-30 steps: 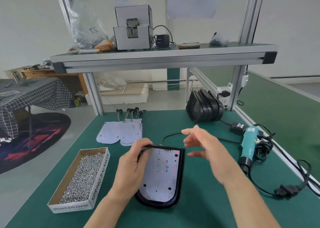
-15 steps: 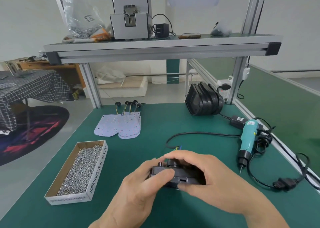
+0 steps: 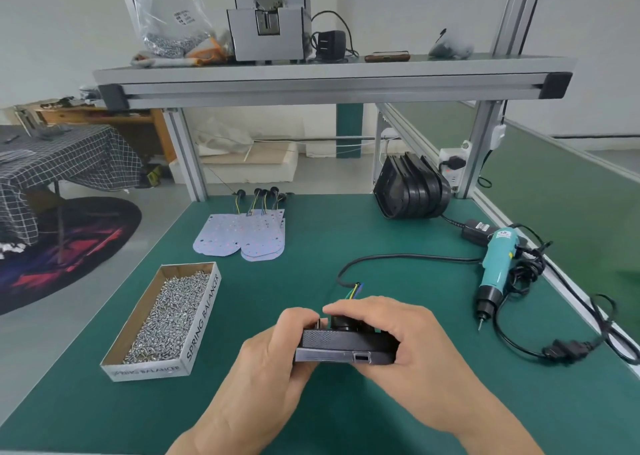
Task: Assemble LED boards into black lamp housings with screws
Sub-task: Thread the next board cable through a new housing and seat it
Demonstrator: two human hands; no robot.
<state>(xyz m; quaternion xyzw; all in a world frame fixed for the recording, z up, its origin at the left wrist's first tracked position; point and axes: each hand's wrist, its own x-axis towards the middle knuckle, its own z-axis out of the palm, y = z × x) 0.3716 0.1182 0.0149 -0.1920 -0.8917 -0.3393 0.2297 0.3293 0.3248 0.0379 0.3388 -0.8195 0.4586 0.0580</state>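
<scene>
Room: pale walls, grey floor (image 3: 86, 316). Green mat workbench (image 3: 311, 246) fills most of the view, with an aluminium frame shelf (image 3: 332, 80) across the top. A second green bench (image 3: 571, 212) sits on the right behind a rail. Far left are a side table with a checked cloth (image 3: 52, 163) and a dark round rug (image 3: 69, 246) under it.

On the shelf: grey screw feeder (image 3: 268, 35), clear bag of screws (image 3: 169, 21), black plug adapter (image 3: 330, 44), a flat phone-like item (image 3: 387, 56).

On the mat:
- A stack of black lamp housings (image 3: 412, 191) stands on edge at the back right, by the frame post.
- A pile of LED boards (image 3: 246, 236) lies back centre, with wires leading off the far ends.
- An open cardboard box of screws (image 3: 166, 316) printed "SPRING BALANCER" sits front left.
- A teal electric screwdriver (image 3: 495, 267) lies on the right, bit pointing to the near edge. Its black cables are tangled beside it and a power brick (image 3: 478, 227) sits just behind.

Front centre, both hands are together on one black housing (image 3: 346, 349), seen edge-on. The left hand (image 3: 270, 361) grips its left end. The right hand (image 3: 408, 343) wraps the right end, fingers over the top. Coloured wires (image 3: 355, 290) joined to a black cable rise just behind it.

Hard to tell:
- Seen edge-on, the held housing hides any LED board inside.
- Whether it touches the mat is unclear.
- The feeder's top is cut off by the frame edge.
- The small dark item at the shelf's right end is blurred.
</scene>
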